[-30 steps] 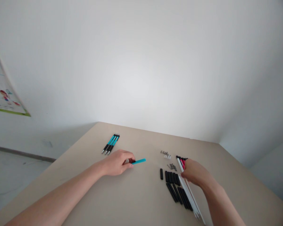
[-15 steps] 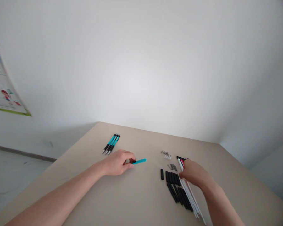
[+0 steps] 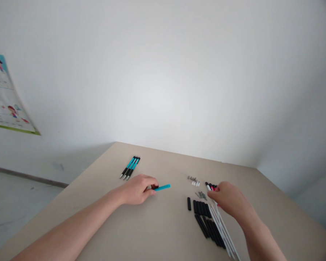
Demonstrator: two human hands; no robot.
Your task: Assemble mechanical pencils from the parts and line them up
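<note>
My left hand (image 3: 138,189) rests on the beige table (image 3: 157,224), its fingers pinched on the black end of a turquoise pen barrel (image 3: 162,187) that points right. My right hand (image 3: 229,201) lies curled over a bundle of thin white pen refills (image 3: 222,232); the fingertips touch them near their black and red caps (image 3: 211,186). Whether it grips one is hidden. Just left of that hand lie several black pen grips (image 3: 205,217) in rows.
Three finished turquoise-and-black pens (image 3: 130,167) lie side by side at the far left of the table. Small grey and white parts (image 3: 193,179) and a little grey heap (image 3: 202,195) sit between the hands. A poster (image 3: 4,105) hangs on the left wall.
My right hand has slid slightly right and towards me along the white refills. The left hand keeps its pinch on the turquoise barrel. The view has shifted a little.
</note>
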